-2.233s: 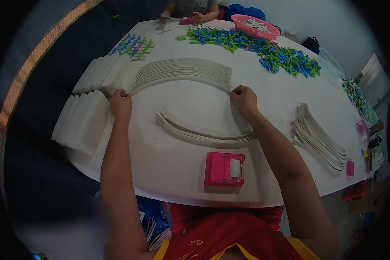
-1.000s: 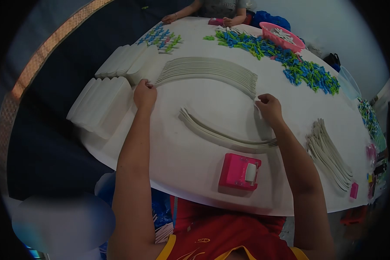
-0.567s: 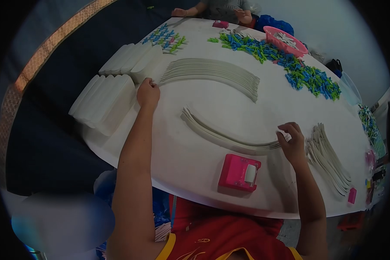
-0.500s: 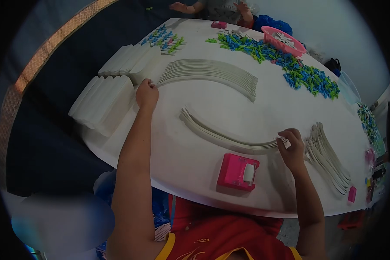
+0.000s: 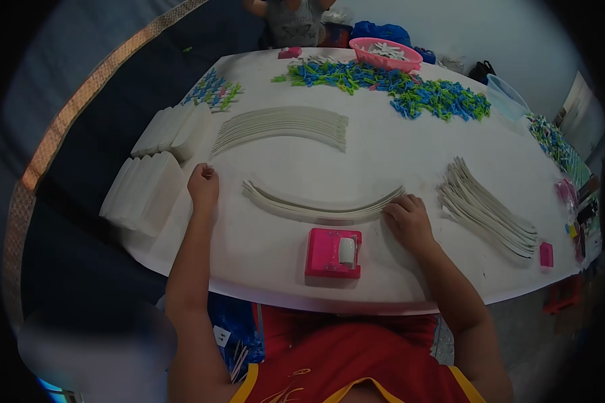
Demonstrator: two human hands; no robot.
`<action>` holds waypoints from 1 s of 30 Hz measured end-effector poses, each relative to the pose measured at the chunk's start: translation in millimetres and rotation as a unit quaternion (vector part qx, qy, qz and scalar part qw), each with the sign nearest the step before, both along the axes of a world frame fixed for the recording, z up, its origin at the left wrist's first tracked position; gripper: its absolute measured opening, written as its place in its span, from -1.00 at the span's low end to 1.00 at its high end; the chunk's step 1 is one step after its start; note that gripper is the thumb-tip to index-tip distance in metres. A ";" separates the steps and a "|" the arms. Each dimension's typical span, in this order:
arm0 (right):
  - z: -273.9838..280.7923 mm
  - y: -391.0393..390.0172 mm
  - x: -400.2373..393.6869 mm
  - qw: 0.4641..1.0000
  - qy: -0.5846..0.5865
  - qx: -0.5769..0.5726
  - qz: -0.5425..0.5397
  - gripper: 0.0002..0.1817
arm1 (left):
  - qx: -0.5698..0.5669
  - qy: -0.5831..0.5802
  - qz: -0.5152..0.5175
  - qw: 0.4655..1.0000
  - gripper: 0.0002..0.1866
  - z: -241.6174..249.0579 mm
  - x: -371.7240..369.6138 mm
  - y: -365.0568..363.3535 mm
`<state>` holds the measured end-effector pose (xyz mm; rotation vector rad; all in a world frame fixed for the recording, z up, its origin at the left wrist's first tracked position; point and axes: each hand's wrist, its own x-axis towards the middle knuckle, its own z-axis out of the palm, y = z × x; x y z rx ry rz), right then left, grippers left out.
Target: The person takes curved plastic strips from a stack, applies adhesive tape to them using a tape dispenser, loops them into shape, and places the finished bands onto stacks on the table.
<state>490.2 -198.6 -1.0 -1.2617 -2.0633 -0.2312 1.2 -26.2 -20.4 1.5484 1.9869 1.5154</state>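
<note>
My right hand (image 5: 408, 218) has its fingers closed around the right end of a curved bundle of pale flat strips (image 5: 316, 209) lying on the table. My left hand (image 5: 204, 183) is closed with its fingers curled; anything inside them is too small or hidden to make out. Just beyond my left hand lies a row of similar strips (image 5: 282, 127), spread side by side in an arc. Below the bundle stands a pink tape dispenser (image 5: 326, 254) with a white roll. Right of my right hand, a loose pile of strips (image 5: 487, 211) rests on the table.
White stacked packs (image 5: 141, 191) stand at the table's left edge. Blue and green clips (image 5: 410, 94) are heaped along the far side, beside a pink basket (image 5: 386, 55) of white pieces. More clips (image 5: 212, 91) lie far left. Another person (image 5: 292, 23) is across the table.
The camera view has shifted. My left hand has drawn back from the arc of strips toward me. My right hand now covers the bundle's right end with its fingers.
</note>
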 end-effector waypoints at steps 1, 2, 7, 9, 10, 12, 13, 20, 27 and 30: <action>-1.4 0.5 0.7 1.000 0.002 0.000 -0.004 -0.85 | -0.013 0.011 -0.046 0.999 -0.77 -1.7 3.6 -8.3; -3.3 1.2 1.3 1.000 0.003 0.005 -0.007 -0.85 | -0.026 0.022 -0.091 0.995 -0.78 -3.6 6.8 -16.7; -1.8 2.2 5.2 1.000 -0.004 -0.001 -0.016 -0.88 | -0.051 -0.006 -0.182 0.982 -0.80 39.4 68.5 -85.8; 2.1 4.2 5.6 0.999 -0.027 0.017 -0.031 -0.88 | -0.055 0.005 -0.203 0.978 -0.81 46.7 88.2 -101.9; 7.1 4.6 5.1 0.999 -0.027 0.017 -0.032 -0.88 | -0.038 0.008 -0.230 0.972 -0.81 49.4 99.1 -109.3; 23.1 4.4 0.5 0.999 -0.044 0.022 0.007 -0.88 | -0.021 0.008 -0.256 0.966 -0.81 56.1 121.9 -123.1; 33.5 3.5 -5.4 0.999 -0.046 0.022 0.009 -0.88 | 0.047 0.082 -0.300 0.949 -0.80 60.4 134.1 -129.4; 102.8 -23.3 -62.6 0.987 0.019 -0.067 0.143 -0.88 | 0.062 0.226 -0.428 0.873 -0.78 104.0 207.6 -182.0; 88.1 -39.9 -50.9 0.973 0.080 -0.137 0.166 -0.92 | 0.020 0.270 -0.439 0.857 -0.86 100.2 179.3 -197.0; 85.2 -44.1 -60.4 0.962 0.077 -0.197 0.174 -0.93 | 0.070 0.242 -0.438 0.863 -0.85 90.3 175.7 -197.5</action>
